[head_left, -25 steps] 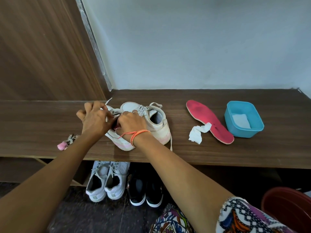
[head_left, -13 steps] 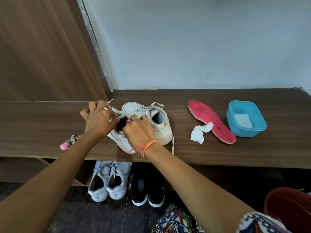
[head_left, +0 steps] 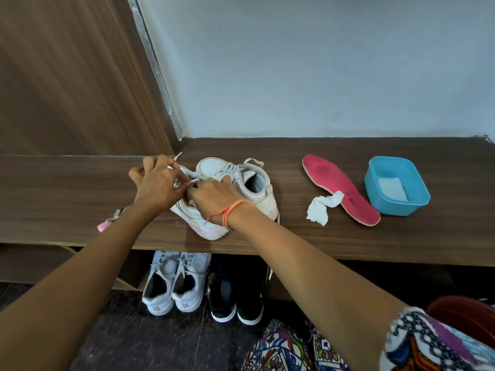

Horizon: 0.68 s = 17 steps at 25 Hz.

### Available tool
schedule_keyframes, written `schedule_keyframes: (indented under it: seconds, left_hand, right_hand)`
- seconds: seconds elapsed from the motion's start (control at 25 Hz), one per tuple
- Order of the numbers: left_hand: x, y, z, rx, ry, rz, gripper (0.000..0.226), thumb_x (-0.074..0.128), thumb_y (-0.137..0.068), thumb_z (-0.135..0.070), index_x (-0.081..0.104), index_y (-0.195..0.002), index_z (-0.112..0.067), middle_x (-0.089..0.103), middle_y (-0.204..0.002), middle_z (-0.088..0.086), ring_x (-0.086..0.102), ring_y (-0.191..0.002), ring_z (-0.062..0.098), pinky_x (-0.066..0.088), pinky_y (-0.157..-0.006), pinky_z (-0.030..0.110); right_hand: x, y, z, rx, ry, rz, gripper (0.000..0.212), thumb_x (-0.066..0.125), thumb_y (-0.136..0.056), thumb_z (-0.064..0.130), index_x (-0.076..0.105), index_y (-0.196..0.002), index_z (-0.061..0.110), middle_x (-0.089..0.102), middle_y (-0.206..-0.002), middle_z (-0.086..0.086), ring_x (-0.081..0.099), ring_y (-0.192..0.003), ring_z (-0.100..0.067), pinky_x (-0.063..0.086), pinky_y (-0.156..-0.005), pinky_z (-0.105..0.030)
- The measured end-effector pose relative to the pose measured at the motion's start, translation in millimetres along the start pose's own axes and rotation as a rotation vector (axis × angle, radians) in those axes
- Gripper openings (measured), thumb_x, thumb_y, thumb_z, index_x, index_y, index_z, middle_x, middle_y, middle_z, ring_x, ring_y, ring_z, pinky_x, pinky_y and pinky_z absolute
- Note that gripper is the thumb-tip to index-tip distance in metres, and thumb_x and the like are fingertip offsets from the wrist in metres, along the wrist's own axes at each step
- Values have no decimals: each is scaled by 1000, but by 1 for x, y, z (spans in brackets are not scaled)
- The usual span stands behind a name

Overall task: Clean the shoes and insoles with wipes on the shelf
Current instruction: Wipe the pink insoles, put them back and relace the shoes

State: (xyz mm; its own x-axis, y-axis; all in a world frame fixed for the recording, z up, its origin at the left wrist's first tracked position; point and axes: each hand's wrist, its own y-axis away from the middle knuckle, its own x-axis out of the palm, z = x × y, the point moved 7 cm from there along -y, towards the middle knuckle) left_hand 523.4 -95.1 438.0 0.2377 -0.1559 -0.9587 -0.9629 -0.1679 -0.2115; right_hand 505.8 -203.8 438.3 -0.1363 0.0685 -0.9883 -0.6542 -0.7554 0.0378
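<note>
Two white leather sneakers with pink-tinged soles [head_left: 241, 188] are stood side by side on the dark wooden shelf [head_left: 321, 236], near its front edge. The nearer sneaker is worked at its opening by both hands: the left hand [head_left: 158, 186] is pinched on its laces, the right hand [head_left: 211, 194] is curled at the collar, its contents hidden. A hard tug could drag the shoe off the edge. The pink foam insole [head_left: 340, 188] and crumpled white wipe [head_left: 321, 210] are laid well apart to the right.

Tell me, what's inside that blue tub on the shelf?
The blue tub holds a flat white sheet, probably a wipe. Whether more lie beneath it is hidden.
</note>
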Motion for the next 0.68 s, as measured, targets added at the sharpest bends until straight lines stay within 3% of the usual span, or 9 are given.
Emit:
schedule_keyframes:
  seconds: [0.12,0.2,0.28,0.32,0.4,0.52,0.6,0.68]
  left_hand:
    - [2,-1,1,9,9,22,20,63,-87,-25,73,-98,-12,44,-126,8,28,-128,28,18,-108,44]
    - [2,-1,2,9,-7,21,19,63,-86,-25,73,-97,-13,44,-127,7,27,-128,28,17,-108,45]
    - [1,-1,1,8,-6,19,18,63,-86,-24,73,-96,-13,44,-128,6,26,-128,28,17,-109,44]
    - [1,0,0,5,-2,21,18,63,-86,-23,73,-96,-13,44,-128,6,25,-128,28,16,-109,44]
    - [0,1,-1,-3,-7,15,18,62,-87,-24,73,-96,-14,44,-129,5,23,-128,27,14,-109,42]
    - [0,2,-1,-17,-1,8,19,61,-88,-25,73,-98,-14,43,-131,3,21,-128,26,11,-109,41]
    - [1,3,0,-20,7,5,20,61,-88,-26,72,-100,-14,42,-132,3,21,-129,25,10,-109,41]
    - [3,4,0,-13,9,4,22,61,-88,-25,72,-103,-14,41,-135,4,21,-129,27,13,-110,43]
  right_hand:
    - [1,13,1,-3,79,48,33,39,-97,33,56,-120,15,58,-119,-2,50,-117,-23,28,-98,-48]
    - [4,15,1,22,121,182,53,39,-92,56,55,-118,13,58,-98,0,52,-107,-22,26,-101,-50]
    - [4,10,2,38,139,286,63,45,-87,63,52,-122,11,50,-81,3,52,-108,-23,25,-105,-52]
    - [9,6,2,47,158,343,67,47,-86,63,49,-126,9,54,-87,3,51,-114,-23,25,-107,-54]
    - [19,-4,2,66,266,440,72,47,-85,65,45,-132,10,58,-118,-1,46,-125,-24,19,-109,-58]
    - [26,-12,0,89,358,513,74,49,-85,64,40,-137,12,38,-144,-5,29,-139,-25,13,-111,-60]
    - [22,-11,1,110,144,464,71,52,-92,46,25,-146,9,21,-154,-5,14,-145,-23,18,-116,-44]
    - [15,-9,-3,190,-161,353,54,43,-100,19,23,-145,-3,23,-154,-12,18,-145,-22,26,-109,-13]
